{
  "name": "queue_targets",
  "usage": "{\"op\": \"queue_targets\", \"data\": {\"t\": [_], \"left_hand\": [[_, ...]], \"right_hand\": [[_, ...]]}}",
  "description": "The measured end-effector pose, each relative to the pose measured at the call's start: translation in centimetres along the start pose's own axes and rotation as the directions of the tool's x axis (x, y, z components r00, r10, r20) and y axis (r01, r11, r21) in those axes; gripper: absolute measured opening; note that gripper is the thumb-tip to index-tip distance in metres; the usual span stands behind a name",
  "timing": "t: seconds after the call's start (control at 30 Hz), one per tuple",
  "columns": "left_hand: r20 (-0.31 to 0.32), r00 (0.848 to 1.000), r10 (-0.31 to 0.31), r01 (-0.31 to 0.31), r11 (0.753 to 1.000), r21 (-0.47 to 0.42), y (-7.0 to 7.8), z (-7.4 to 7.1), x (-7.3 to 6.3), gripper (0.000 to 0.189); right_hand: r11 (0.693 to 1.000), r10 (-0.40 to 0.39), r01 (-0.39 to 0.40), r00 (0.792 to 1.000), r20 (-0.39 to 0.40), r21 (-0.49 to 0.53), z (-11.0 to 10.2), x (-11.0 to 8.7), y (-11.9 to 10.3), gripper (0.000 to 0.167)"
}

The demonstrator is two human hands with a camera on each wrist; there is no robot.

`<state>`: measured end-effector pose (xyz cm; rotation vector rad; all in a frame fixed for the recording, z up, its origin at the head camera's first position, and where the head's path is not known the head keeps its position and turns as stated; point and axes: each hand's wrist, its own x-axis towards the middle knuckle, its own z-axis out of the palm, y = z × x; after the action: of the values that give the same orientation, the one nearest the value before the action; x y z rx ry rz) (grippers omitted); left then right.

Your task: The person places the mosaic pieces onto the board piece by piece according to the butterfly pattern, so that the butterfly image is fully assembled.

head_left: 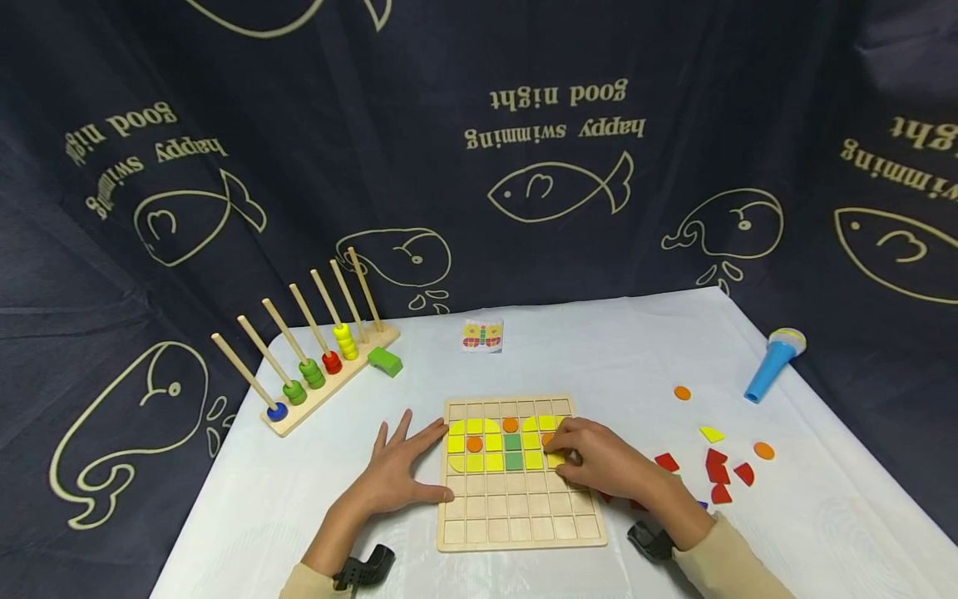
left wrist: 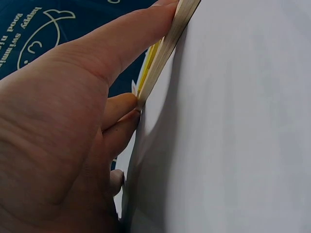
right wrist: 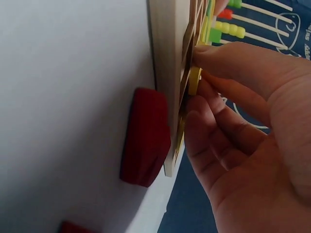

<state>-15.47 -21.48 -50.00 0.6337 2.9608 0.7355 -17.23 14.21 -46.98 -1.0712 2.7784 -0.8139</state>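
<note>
Fingers (head_left: 427, 437) spread, the left hand (head_left: 391, 477) should steady the board (head_left: 520, 507) so the right hand (head_left: 604, 459), pinching a tile (right wrist: 194, 81), seats it flat.

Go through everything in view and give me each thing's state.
Board: flat, partly filled
Left hand: spread, touching the board's left edge
Right hand: pinching a yellow piece
Bead rack: upright, five pegs beaded, two bare
Green block: lying beside the rack
Picture card: picture side showing
Microphone: lying on its side
Loose red pieces: scattered on the table

Left hand (left wrist: 68, 111) against the edge of a wooden board (left wrist: 164, 54), white surface (left wrist: 243, 121) alongside, dark patterned cloth (left wrist: 87, 17) behind.
</note>
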Motion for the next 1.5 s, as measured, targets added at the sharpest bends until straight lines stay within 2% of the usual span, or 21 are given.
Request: {"op": "queue_targets", "data": {"t": [0.43,0.6,0.8,1.13,1.27,1.5], "left_hand": [[-0.002,1.000,0.010,-0.010,1.000,0.006,-0.1,0.0,0.1,0.101],[-0.001,1.000,0.016,-0.016,1.000,0.007,0.0,0.0,0.1,0.100],[-0.013,1.000,0.021,-0.021,1.000,0.007,-0.1,0.1,0.1,0.100],[-0.005,1.000,0.012,-0.012,1.000,0.001,-0.2,0.1,0.1,0.100],[0.001,1.000,0.010,-0.010,1.000,0.000,-0.2,0.1,0.1,0.100],[0.000,1.000,0.006,-0.006,1.000,0.001,-0.1,0.0,0.0,0.100]], "right_hand": [[0.999,-0.025,0.026,0.999,-0.031,0.027,0.3,0.1,0.0,0.023],[1.000,-0.012,0.015,0.995,-0.094,0.026,-0.2,-0.2,0.2,0.022],[0.997,0.079,-0.080,0.983,-0.169,-0.002,-1.7,-1.2,1.3,0.021],[0.977,0.209,-0.215,0.955,-0.213,-0.004,-4.5,-4.0,4.4,0.024],[0.956,0.287,-0.293,0.934,-0.212,0.004,-5.5,-5.4,5.9,0.025],[0.941,0.326,-0.339,0.916,-0.233,-0.014,-7.2,-8.2,8.6,0.032]]}}
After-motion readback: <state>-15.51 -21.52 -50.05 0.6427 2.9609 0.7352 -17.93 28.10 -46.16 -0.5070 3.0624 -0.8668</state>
